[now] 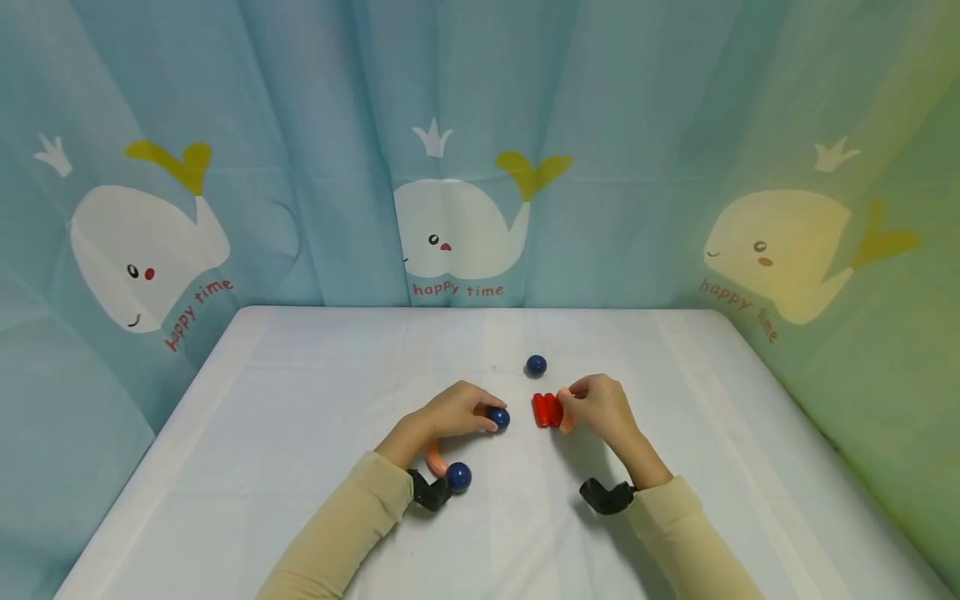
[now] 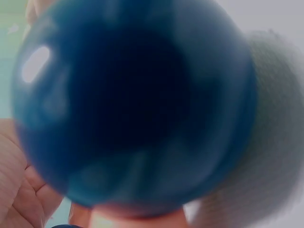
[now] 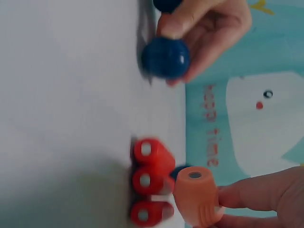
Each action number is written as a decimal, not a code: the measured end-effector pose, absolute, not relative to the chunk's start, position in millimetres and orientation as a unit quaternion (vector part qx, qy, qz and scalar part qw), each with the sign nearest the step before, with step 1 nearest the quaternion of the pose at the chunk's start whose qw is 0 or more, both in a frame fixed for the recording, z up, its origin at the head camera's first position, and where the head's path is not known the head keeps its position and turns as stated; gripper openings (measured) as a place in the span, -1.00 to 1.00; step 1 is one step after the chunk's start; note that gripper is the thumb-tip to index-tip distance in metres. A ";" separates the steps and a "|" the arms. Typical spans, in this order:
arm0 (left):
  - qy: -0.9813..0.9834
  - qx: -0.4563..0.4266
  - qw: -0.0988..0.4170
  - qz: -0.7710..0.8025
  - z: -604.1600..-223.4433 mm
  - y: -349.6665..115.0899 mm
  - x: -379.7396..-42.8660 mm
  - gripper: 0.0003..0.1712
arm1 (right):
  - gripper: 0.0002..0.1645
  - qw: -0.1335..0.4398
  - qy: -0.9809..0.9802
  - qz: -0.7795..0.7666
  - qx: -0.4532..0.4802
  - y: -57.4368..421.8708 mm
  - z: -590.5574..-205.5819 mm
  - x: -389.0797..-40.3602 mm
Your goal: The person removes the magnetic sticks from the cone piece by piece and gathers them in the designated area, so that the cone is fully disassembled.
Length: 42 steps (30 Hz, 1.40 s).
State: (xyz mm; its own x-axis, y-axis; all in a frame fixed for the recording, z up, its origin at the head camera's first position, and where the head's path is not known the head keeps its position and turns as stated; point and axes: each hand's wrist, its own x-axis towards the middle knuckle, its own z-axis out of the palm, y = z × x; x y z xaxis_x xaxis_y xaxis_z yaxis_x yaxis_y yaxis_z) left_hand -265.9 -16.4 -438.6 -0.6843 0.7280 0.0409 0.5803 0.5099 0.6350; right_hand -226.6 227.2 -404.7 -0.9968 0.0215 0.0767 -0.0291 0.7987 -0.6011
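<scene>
My left hand [image 1: 457, 410] grips a blue ball [image 1: 498, 418] between thumb and fingers, with a bit of orange showing beside it. Under the left wrist lies a curved orange piece [image 1: 435, 457] joined to another blue ball [image 1: 458, 477]; that ball [image 2: 137, 95] fills most of the left wrist view. My right hand [image 1: 600, 408] pinches an orange piece [image 3: 197, 197] with a dark round spot in its end. Close beside it are red rods [image 1: 541, 410] with pale end spots, three of them in the right wrist view.
A separate blue ball [image 1: 536, 366] sits farther back on the white-covered table [image 1: 337, 358]. Behind the table hangs a blue curtain [image 1: 322, 125] printed with whales. Black wrist mounts [image 1: 606, 497] stick out inward from both wrists.
</scene>
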 end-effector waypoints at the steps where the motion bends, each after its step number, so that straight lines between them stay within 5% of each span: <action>1: 0.862 0.378 0.118 0.318 -438.6 -15.9 -265.7 -0.60 | -0.75 0.037 -0.949 0.313 -0.002 229.7 -404.8 -228.2; 20: 0.865 0.368 0.128 0.316 -438.5 -10.7 -263.9 -0.60 | -0.75 -0.016 -0.964 0.265 -0.018 251.1 -419.7 -247.2; 42: 0.857 0.378 0.124 0.327 -438.9 -13.3 -262.0 -0.52 | -0.63 0.016 -0.966 0.255 -0.044 241.0 -419.2 -246.2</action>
